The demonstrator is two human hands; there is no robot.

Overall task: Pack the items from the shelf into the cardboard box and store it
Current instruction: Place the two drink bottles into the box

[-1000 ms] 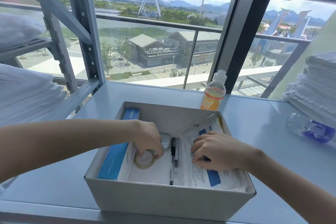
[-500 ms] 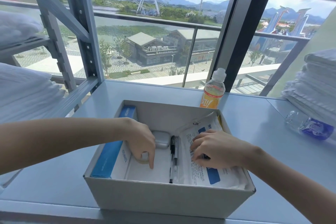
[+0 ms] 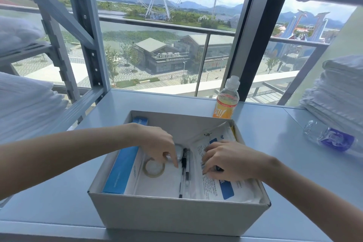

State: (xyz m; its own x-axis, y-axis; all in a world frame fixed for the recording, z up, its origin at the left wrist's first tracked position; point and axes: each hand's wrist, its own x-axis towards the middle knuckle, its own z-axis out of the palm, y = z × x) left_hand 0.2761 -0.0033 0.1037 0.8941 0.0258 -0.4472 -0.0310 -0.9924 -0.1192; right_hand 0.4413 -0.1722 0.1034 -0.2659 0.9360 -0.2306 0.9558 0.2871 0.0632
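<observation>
An open cardboard box [image 3: 176,216] stands on the grey shelf. Inside lie a blue carton [image 3: 121,171] at the left, a clear tape roll [image 3: 153,168], a black pen [image 3: 184,173], a small grey case [image 3: 179,153] and a white packet with a blue label [image 3: 227,189]. My left hand [image 3: 159,143] reaches into the box with fingers pointing down, its index tip beside the grey case and pen. My right hand [image 3: 231,160] rests on the packet with bent fingertips pressing it. Something small and dark peeks from under its palm.
An orange drink bottle [image 3: 225,104] stands just behind the box. A clear bottle with a blue label [image 3: 330,139] lies to the right, below folded white towels [image 3: 337,94]. White bedding [image 3: 23,104] fills the left shelf. A steel upright [image 3: 88,45] rises at the back left.
My left hand has lifted off the tape roll and shifted right toward the grey case and pen, so the roll now lies uncovered. My right hand has stayed on the packet.
</observation>
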